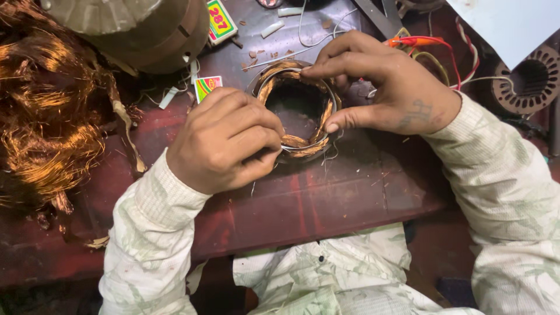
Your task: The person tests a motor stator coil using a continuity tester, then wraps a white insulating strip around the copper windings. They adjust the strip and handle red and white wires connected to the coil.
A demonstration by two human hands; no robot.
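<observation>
- A person in a pale patterned shirt (326, 274) leans over a dark red workbench (326, 198), seen from above.
- The left hand (224, 140) is curled almost closed, fingers pinched on the near rim of a round motor stator (297, 108) wound with copper coils; what it pinches cannot be made out.
- The right hand (385, 81) is half open, thumb and forefinger spread across the stator's far and right rim, steadying it on the bench.
- A heap of loose copper wire (46, 111) lies at the left edge, beside a domed metal housing (146, 29).
- Red and yellow leads (431, 49) trail behind the right wrist; a second stator core (528, 79) sits far right.
</observation>
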